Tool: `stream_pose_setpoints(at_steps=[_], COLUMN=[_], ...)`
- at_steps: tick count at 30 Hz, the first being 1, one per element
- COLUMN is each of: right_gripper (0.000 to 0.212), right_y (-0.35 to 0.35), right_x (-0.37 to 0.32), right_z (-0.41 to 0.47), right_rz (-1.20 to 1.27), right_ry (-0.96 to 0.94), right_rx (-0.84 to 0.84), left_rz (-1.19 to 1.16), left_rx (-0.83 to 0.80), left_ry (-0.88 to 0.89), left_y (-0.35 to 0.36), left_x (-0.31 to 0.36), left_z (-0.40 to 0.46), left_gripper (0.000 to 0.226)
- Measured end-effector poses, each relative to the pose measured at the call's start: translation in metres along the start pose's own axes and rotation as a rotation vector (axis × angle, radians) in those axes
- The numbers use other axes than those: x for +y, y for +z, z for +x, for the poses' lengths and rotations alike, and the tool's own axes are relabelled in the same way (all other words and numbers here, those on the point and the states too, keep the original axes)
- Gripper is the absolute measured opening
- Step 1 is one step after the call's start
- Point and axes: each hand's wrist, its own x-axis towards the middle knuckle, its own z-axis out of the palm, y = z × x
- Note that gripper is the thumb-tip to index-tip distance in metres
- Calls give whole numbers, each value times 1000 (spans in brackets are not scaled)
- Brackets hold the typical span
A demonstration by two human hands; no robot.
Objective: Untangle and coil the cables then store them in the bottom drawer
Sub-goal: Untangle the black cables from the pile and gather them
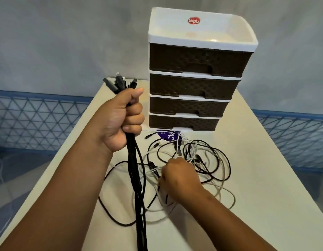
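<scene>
Up high, the left hand (121, 118) makes a tight fist around a bunch of black cables (136, 178). Their plugs (119, 82) stick out above the thumb, and the long parts hang straight down past the wrist and off the bottom of the picture.

Lower down, the right hand (178, 175) sits in a messy pile of black and white cables (207, 165) on the white table (256, 178). Its fingers are curled into the pile, but I cannot tell if they pinch a cable.

Behind the pile stands a drawer tower (198, 69) with a white top and 4 dark brown drawers. All 4 are pushed in. The bottom drawer (183, 122) is just behind the pile. A purple sticker (168, 135) lies on the table at the tower's foot, partly under the cables.
</scene>
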Motion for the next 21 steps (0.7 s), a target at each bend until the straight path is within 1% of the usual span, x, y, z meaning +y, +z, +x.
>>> stream_pose_setpoints(at_steps=[4,8,9,12,13,14,15,18,20,21], right_gripper=[24,25,24,22,23,23,24,26,25,24], right_y=[-38,-87,-98,-124,-130,-136,-139,-151,-158,-159], right_x=[17,37,40,50,52,53,54,54,50,45], right_z=[-2,-1,0,1,1,0,0,-2,-6,-9], right_rz=[289,475,495,363,366,434,557,1019,1258,1328], right_ry=[65,112,102,48,46,56,79,147,105,68], right_rx=[20,141,172,268,299,327,357,444,454,440], left_rz=[-15,-24,-23,-21,-20,-18,-13,17,35,43], left_rx=[46,70,69,72,75,78,81,83,72,66], left_ry=[7,-7,-12,-30,-35,-40,-46,-67,-86,-101], left_y=[-5,-8,-8,-8,-7,-6,-5,0,5,9], left_x=[-1,-3,-4,-4,-5,-5,-6,-8,-10,-11], left_z=[-4,-7,-7,-8,-8,-8,-8,-10,-12,-13], left_gripper=[45,44,43,44,45,45,45,39,32,30])
